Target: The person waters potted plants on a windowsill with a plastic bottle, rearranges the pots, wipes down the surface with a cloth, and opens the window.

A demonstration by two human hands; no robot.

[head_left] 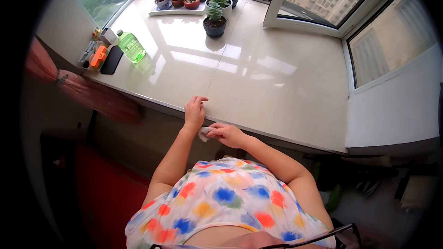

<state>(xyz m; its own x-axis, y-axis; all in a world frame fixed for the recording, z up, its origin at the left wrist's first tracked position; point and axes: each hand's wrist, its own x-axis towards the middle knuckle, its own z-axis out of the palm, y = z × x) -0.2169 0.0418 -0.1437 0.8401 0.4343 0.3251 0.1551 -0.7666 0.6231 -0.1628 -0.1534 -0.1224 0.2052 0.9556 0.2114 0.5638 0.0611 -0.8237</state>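
A crumpled greyish-white cloth is pinched in my right hand, just below the front edge of the windowsill. Close above it, my left hand is at the sill's edge with its fingers loosely bent and apart. Nothing shows in that hand. Whether its wrist touches the cloth, I cannot tell.
A green bottle stands on the left of the sill, beside a dark flat pad and an orange item. Several potted succulents stand at the back, some on a white tray. An open window sash juts over the right side.
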